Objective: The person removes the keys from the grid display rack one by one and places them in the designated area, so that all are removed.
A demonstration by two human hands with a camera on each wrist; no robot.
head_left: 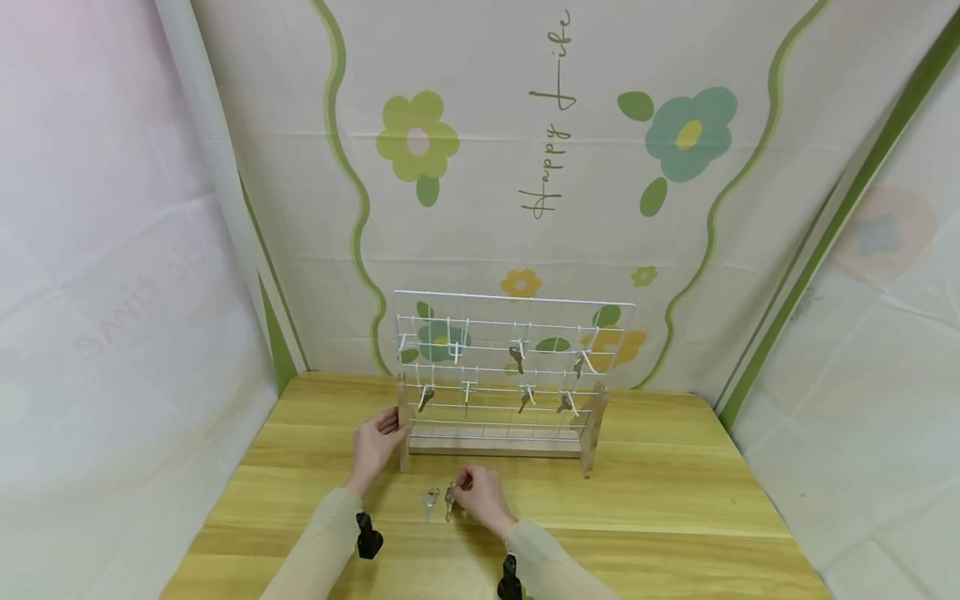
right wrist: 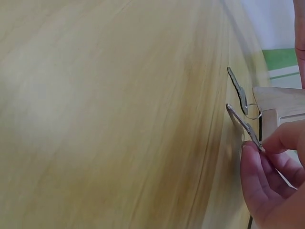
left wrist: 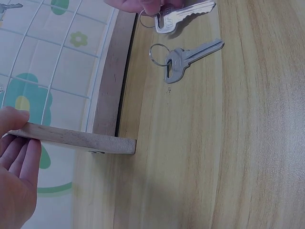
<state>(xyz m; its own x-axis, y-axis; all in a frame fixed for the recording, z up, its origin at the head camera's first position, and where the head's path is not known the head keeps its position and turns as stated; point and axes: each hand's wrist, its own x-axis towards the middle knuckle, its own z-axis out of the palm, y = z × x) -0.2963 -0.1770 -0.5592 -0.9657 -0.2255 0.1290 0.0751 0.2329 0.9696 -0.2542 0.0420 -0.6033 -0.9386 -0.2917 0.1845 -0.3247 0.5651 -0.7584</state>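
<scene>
My left hand (head_left: 372, 444) grips the left wooden upright (left wrist: 71, 137) of a wire rack, thumb on one face and fingers on the other in the left wrist view. In front of the rack, my right hand (head_left: 482, 496) pinches a silver key (right wrist: 245, 125) near its head and ring. The key's blade points away from the fingers, with a shadow beside it on the wood. Beside it, a second silver key (left wrist: 177, 67) with a ring lies flat on the table. The right fingertips (right wrist: 250, 150) partly hide the held key's ring.
The rack's wooden base bar (head_left: 495, 447) stands on the wood-grain table (head_left: 675, 500). Several keys hang from white hooks on the wire grid, among them one key (head_left: 517, 358) in the upper row. Behind rises a flower-printed cloth (head_left: 480, 233), with pale cloth on both sides.
</scene>
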